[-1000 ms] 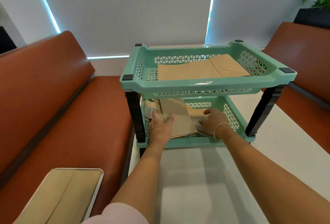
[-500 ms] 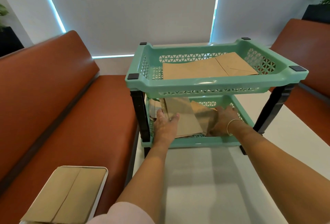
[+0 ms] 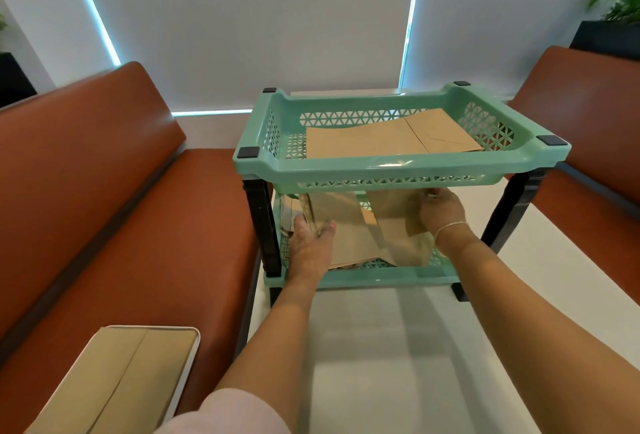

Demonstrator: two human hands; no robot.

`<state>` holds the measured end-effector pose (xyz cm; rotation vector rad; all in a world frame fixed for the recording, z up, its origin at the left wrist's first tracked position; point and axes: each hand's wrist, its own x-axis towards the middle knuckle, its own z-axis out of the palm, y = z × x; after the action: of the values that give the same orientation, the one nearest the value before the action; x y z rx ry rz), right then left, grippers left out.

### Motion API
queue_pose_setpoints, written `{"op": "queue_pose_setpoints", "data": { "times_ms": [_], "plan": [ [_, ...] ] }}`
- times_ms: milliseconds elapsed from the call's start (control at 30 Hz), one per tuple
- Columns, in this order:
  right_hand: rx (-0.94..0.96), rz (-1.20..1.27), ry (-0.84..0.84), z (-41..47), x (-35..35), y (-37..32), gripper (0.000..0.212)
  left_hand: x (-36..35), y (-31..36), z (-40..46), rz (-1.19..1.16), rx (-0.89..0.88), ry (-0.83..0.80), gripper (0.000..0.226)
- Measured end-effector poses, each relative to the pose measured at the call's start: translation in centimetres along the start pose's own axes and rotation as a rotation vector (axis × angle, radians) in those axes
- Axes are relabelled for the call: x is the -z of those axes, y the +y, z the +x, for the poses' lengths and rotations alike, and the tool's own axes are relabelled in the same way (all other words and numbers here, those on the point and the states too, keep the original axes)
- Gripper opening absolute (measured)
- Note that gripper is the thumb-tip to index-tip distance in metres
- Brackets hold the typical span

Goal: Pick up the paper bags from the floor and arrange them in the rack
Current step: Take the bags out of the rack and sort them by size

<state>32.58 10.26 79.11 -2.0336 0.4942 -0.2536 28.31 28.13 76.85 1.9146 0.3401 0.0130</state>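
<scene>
A green two-tier rack with black legs stands on a white table. Flat brown paper bags lie in its top tray. In the bottom tray a stack of brown paper bags leans at the left. My left hand holds that stack, thumb on its front. My right hand grips a single brown paper bag, held upright and tilted inside the bottom tray to the right of the stack.
The white table stretches toward me. Orange-brown benches flank it, left and right. A white tray with a brown paper bag rests on the left bench near me. A potted plant stands far right.
My right hand has lifted a bag from lying flat on the bottom tray to standing upright. The left hand has stayed on the leaning stack.
</scene>
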Motion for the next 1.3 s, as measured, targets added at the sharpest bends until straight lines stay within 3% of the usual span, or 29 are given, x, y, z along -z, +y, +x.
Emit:
{"op": "queue_pose_setpoints", "data": {
  "times_ms": [100, 167, 500, 733, 900, 1033, 1167, 1300],
  "plan": [
    [-0.032, 0.076, -0.121, -1.4, -1.6, -0.1, 0.023, 0.0, 0.0, -0.1, -0.006, -0.002, -0.01, 0.066],
    [-0.025, -0.002, -0.17, -2.1, -2.9, 0.3, 0.025, 0.0, 0.1, -0.2, -0.011, -0.005, -0.005, 0.064],
    [0.04, -0.28, -0.164, -3.8, -5.2, 0.5, 0.032, 0.0, 0.0, 0.0, -0.015, -0.018, 0.007, 0.064],
    [0.056, -0.229, -0.319, -4.8, -6.8, -0.3, 0.041, 0.0, -0.4, 0.4, -0.048, -0.009, -0.035, 0.057],
    [0.1, -0.265, -0.331, -4.3, -6.7, -0.3, 0.037, -0.1, -0.5, 0.7, -0.046, 0.036, -0.048, 0.044],
    [0.123, -0.382, -0.275, -2.6, -4.6, 0.7, 0.044, -0.1, -0.6, 0.6, -0.087, 0.019, -0.05, 0.039],
    [0.16, -0.836, -0.316, -0.8, -2.5, 3.0, 0.065, -0.1, -0.5, 0.8, -0.084, 0.028, -0.026, 0.038],
    [0.06, -0.781, -0.382, -0.1, -2.3, 3.8, 0.085, -0.1, -0.5, 1.0, -0.05, 0.032, -0.012, 0.044]
  ]
}}
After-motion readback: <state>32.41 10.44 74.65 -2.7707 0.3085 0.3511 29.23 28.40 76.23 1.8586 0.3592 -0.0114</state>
